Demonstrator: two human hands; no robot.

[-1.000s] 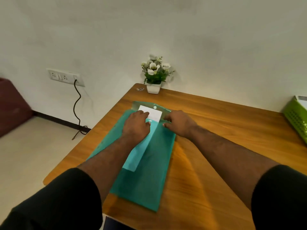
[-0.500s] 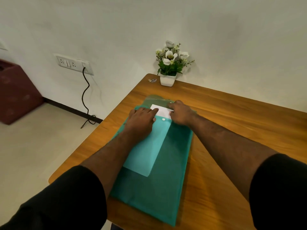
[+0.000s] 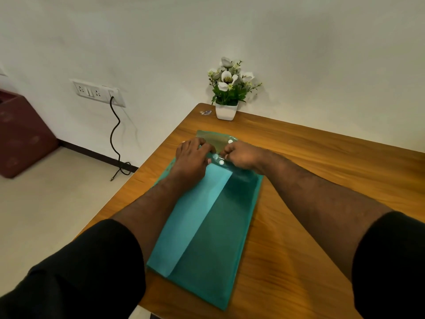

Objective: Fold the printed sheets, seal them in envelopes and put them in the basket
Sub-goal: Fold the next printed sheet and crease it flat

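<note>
A teal see-through envelope (image 3: 220,229) lies lengthwise on the wooden table (image 3: 322,180). Its flap (image 3: 213,138) is folded open toward the wall, with a snap button (image 3: 221,161) at the mouth. A folded sheet (image 3: 195,215) shows as a paler strip fully inside the envelope's left half. My left hand (image 3: 192,158) sits at the mouth with its fingers curled over the edge by the flap. Just to the right of the snap, my right hand (image 3: 242,157) pinches the mouth's edge with curled fingers. The basket is out of view.
A white pot of artificial flowers (image 3: 226,93) stands at the table's far corner, a small wrapper (image 3: 205,112) beside it. The table's left edge runs close to the envelope. A wall socket with a black cable (image 3: 115,134) and a maroon seat (image 3: 20,134) are at the left.
The white end of the sheet that stuck out of the mouth has slid fully inside. Both hands have moved up to the mouth's edge. The camera has turned left and the basket has left view.
</note>
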